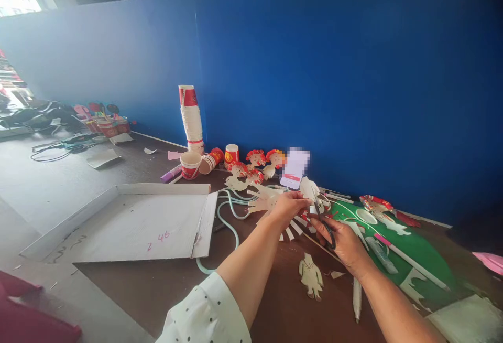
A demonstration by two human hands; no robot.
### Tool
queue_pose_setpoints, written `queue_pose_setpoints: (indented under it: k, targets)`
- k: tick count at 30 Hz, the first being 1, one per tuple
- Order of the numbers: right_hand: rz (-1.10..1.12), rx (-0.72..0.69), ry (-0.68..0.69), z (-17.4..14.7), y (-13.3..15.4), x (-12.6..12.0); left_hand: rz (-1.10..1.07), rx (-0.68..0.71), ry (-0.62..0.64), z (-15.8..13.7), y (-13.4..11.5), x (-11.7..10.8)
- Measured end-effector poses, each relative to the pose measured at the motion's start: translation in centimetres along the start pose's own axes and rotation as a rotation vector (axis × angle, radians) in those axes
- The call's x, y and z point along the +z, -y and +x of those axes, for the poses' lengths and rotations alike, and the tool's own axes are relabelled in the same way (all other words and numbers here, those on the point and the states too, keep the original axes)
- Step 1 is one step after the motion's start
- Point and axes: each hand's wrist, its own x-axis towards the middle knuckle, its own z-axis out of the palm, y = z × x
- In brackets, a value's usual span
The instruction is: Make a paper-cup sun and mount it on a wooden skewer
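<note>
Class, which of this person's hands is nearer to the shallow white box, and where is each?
Left. The left hand is to the right of the shallow white box; the right hand, holding scissors, is farther right.

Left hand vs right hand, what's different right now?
The left hand pinches white paper; the right hand grips scissors by their black handle. A pale, dotted sleeve shows on the left hand's arm, while the right hand's visible forearm is bare. Both hands are ungloved and work close together.
</note>
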Motion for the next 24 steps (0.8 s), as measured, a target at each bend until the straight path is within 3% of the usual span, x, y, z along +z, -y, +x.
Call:
queue_pose_setpoints:
  k: [13,18,22,24]
  targets:
    - [0.060,0.025,0.017,-0.2,0.2,0.1,-0.001,0.000,0.008,0.2,0.0,-0.3]
    - [0.145,0.079,0.045,-0.4,0.6,0.3,-0.048,0.076,-0.057,0.8,0.3,-0.6]
    - [0.233,0.139,0.009,-0.3,0.3,0.4,-0.117,0.135,-0.055,1.3,0.4,-1.0]
    - [0.301,0.132,-0.073,0.0,-0.2,0.5,-0.131,0.133,-0.045,1.4,0.4,-1.1]
